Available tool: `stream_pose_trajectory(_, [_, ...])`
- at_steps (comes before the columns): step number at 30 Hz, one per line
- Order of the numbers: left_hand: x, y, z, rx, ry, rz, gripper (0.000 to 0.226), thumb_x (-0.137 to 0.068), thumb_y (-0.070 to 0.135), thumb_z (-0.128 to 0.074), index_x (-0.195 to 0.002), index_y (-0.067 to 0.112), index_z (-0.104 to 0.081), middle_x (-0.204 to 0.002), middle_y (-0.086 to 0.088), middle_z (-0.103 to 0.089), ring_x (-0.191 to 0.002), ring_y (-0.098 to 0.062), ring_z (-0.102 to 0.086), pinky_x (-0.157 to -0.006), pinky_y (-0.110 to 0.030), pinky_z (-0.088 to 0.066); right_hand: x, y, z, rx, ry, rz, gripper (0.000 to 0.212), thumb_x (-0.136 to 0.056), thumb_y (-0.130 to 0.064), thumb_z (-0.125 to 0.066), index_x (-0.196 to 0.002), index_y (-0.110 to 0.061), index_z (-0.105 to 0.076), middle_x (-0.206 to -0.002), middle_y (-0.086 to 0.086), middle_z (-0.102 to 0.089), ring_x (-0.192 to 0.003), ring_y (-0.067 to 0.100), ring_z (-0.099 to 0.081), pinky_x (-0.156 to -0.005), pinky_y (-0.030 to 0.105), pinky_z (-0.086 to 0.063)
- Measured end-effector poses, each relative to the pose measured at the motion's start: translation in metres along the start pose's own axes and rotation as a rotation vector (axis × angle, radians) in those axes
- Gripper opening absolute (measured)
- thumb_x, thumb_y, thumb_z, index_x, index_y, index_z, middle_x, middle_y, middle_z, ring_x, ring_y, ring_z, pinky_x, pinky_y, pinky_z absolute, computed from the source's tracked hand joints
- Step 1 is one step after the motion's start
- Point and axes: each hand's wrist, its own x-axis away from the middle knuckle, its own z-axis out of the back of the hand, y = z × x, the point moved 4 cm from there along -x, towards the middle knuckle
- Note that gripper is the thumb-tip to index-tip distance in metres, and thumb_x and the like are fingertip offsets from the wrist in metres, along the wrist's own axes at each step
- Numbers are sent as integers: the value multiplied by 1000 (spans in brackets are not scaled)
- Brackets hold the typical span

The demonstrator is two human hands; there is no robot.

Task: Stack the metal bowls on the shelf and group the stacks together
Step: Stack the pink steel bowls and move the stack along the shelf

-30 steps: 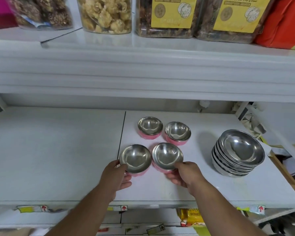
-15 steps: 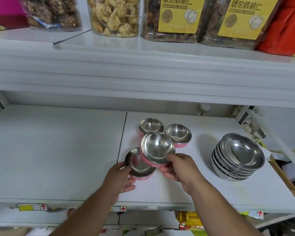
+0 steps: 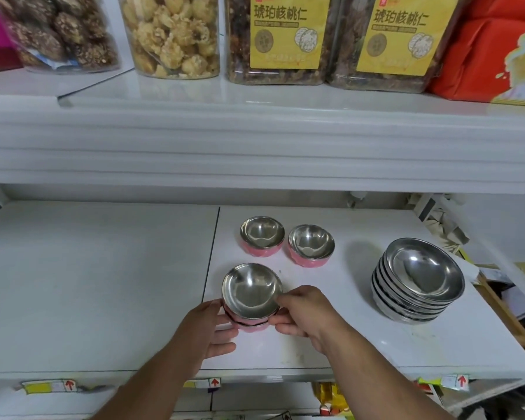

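Near the front of the white shelf [image 3: 103,283] stand two small pink-sided metal bowls, one nested in the other, forming a short stack [image 3: 250,291]. My left hand [image 3: 206,328] holds the stack's left side and my right hand [image 3: 303,313] grips its right side at the rim. Behind them sit two more small pink bowls, one at the back left [image 3: 262,234] and one at the back right [image 3: 311,244], each standing alone. A tall stack of larger plain metal bowls [image 3: 419,280] stands to the right.
The upper shelf [image 3: 255,140] hangs low over the bowls and carries jars of snacks [image 3: 170,34] and a red package [image 3: 491,47]. A seam splits the lower shelf; its left panel is bare. Cardboard and clutter [image 3: 497,313] lie past the right edge.
My right hand lifted the front right small bowl, carried it left and set it into the front left bowl that my left hand holds. The other bowls stayed put.
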Motion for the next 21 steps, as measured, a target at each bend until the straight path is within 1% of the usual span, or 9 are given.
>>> stream_pose_trajectory(2, [-2,5,6,-40,32,7,34,-99,39,-52,-127,20,-57,-117,-9,-69,-95,-29,-75,-70,-42,-63,-1,0,6,-9,13,0,19,-97,-15,-63,-106,1,-66,-95,26,-78,-70,20,-81,-66,31,-65])
stream_pose_trajectory(5, [-9,23,18,-70,148,-38,29,-101,33,-53,-121,14,-58,-113,-10,-67,-92,-28,-71,-66,-37,-59,-9,-2,23,-65,88,12,15,-100,-18,-61,-103,-3,-63,-89,19,-72,-68,20,-80,-66,32,-66])
stream_pose_trajectory(8, [-24,55,24,-47,239,-125,22,-101,26,-53,-112,10,-61,-102,-12,-66,-81,-26,-67,-72,-39,-58,-25,-9,40,-113,178,29,15,-101,-20,-62,-99,-6,-62,-88,18,-71,-69,22,-77,-73,37,-68])
stream_pose_trajectory(11, [-41,86,14,-68,208,-182,17,-99,23,-56,-108,10,-62,-100,-11,-62,-81,-25,-65,-76,-41,-58,-42,-17,51,-139,227,46,12,-99,-18,-61,-95,-7,-62,-82,17,-71,-64,23,-73,-77,41,-67])
stream_pose_trajectory(13, [-54,103,-1,-113,170,-201,22,-98,23,-57,-114,7,-61,-99,-9,-60,-84,-25,-65,-74,-39,-58,-54,-20,58,-137,267,46,12,-97,-16,-62,-91,-6,-62,-72,15,-70,-64,27,-70,-86,49,-65])
stream_pose_trajectory(15, [-66,115,-16,-139,139,-195,23,-98,23,-58,-115,7,-58,-95,-8,-60,-84,-23,-65,-71,-35,-57,-66,-20,62,-141,297,35,13,-94,-14,-62,-88,-3,-62,-67,15,-68,-67,32,-68,-90,55,-62])
stream_pose_trajectory(17, [-81,120,-29,-151,118,-180,22,-97,23,-59,-113,7,-57,-91,-7,-59,-82,-21,-64,-75,-37,-58,-76,-19,64,-151,314,28,13,-91,-11,-61,-85,0,-65,-67,17,-70,-67,34,-67,-88,57,-60])
stream_pose_trajectory(19, [-99,119,-38,-162,108,-162,26,-95,24,-63,-112,8,-55,-90,-7,-58,-84,-22,-65,-81,-41,-59,-85,-18,65,-165,313,22,18,-88,-12,-60,-87,3,-70,-72,19,-77,-65,35,-69,-85,58,-61])
stream_pose_trajectory(21, [-116,117,-43,-146,104,-139,31,-93,26,-66,-114,7,-54,-90,-9,-59,-83,-25,-67,-77,-40,-61,-94,-17,67,-184,298,7,24,-92,-16,-58,-95,4,-72,-81,22,-81,-72,41,-77,-83,57,-62])
